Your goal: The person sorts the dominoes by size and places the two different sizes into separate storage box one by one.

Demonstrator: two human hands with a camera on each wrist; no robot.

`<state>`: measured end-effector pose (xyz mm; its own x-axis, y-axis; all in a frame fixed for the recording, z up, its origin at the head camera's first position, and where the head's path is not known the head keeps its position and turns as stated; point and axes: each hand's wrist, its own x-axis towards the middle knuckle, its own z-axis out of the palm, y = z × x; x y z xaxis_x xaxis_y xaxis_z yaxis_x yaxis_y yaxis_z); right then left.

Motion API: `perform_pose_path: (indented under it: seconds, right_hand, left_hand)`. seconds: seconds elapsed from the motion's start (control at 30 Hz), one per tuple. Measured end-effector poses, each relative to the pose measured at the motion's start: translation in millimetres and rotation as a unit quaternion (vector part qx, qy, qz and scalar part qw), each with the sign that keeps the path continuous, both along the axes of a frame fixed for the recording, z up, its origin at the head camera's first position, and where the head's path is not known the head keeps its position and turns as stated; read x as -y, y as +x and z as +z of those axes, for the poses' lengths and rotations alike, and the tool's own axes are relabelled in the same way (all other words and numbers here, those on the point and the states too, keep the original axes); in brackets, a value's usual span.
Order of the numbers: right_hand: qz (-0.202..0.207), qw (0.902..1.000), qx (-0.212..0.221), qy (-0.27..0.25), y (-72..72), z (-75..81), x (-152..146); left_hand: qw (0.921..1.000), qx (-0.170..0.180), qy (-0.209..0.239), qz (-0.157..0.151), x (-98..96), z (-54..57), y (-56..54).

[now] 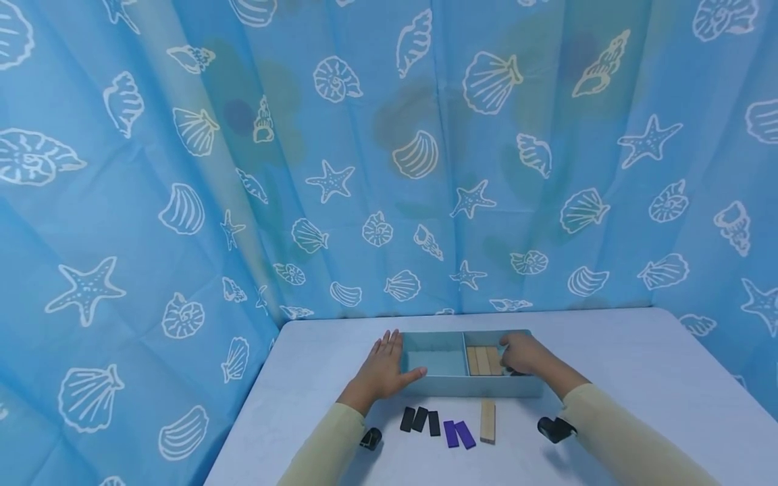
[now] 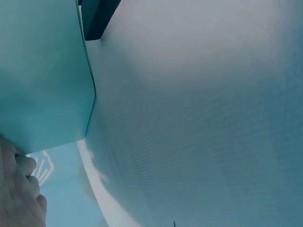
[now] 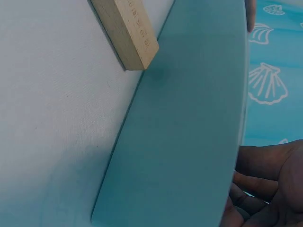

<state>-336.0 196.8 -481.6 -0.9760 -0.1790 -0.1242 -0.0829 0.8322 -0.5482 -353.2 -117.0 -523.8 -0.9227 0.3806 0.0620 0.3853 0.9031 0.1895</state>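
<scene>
A pale blue-green box (image 1: 474, 387) with two compartments sits on the table. My left hand (image 1: 381, 368) lies against its left end, fingers straight and thumb out over the front rim. In the left wrist view, that hand's knuckles (image 2: 21, 184) show beside the box wall (image 2: 42, 75). My right hand (image 1: 524, 352) reaches into the right compartment with bent fingers, beside several wooden blocks (image 1: 483, 361) lying side by side. The right wrist view has its fingers (image 3: 258, 161) behind the front wall (image 3: 184, 118); I cannot tell whether they hold a block. The left compartment's pale floor shows.
In front of the box, one wooden block (image 1: 488, 422) lies lengthwise, with printed marks visible in the right wrist view. Left of it are two purple tiles (image 1: 458, 435) and three black tiles (image 1: 419, 419). A blue shell-patterned curtain (image 1: 377, 202) hangs behind the white table (image 1: 608, 358).
</scene>
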Motion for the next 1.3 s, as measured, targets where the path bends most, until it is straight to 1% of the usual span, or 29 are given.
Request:
perform_pose_path:
  seconds: [0.1, 0.2, 0.37, 0.57, 0.67, 0.9, 1.03, 1.17, 1.3]
  right_hand:
    - [0.001, 0.9998, -0.002, -0.017, 5.1, 3.6, -3]
    - [-0.012, 0.9986, 0.008, -0.051, 8.9, 5.5, -5]
    - [-0.026, 0.9954, 0.009, -0.092, 15.6, 7.1, -8]
    - [-0.009, 0.9899, 0.003, -0.141, 28.0, 8.6, -8]
    - [-0.004, 0.9895, 0.001, -0.144, 33.9, 7.9, -7]
    - [-0.019, 0.9888, -0.004, -0.148, 43.6, 1.8, -6]
    - [-0.012, 0.9885, -0.008, -0.15, 49.6, -0.2, -6]
    - [0.001, 0.987, 0.009, -0.16, 55.9, 0.6, -8]
    - [0.014, 0.9823, 0.044, -0.181, 59.7, -5.6, -11]
  left_hand:
    - [1.0, -0.002, 0.002, 0.001, -0.5, 0.3, 0.6]
    - [1.0, -0.003, 0.001, 0.001, -0.9, 0.6, 1.2]
    - [1.0, 0.005, 0.006, -0.001, -1.3, -0.2, 1.1]
    - [0.9999, 0.01, 0.006, 0.002, -0.5, -3.7, -1.9]
    - [0.9999, 0.01, 0.008, 0.003, -0.7, -5.3, -3.0]
    - [0.9999, 0.008, 0.007, 0.004, -1.0, -6.5, -3.7]
    - [0.9999, 0.011, 0.006, 0.005, -1.3, -5.2, -2.8]
    - [0.9999, 0.013, 0.005, 0.008, -1.3, -3.8, -2.0]
    - [0.9999, 0.013, 0.007, 0.008, -1.0, -4.2, -2.0]
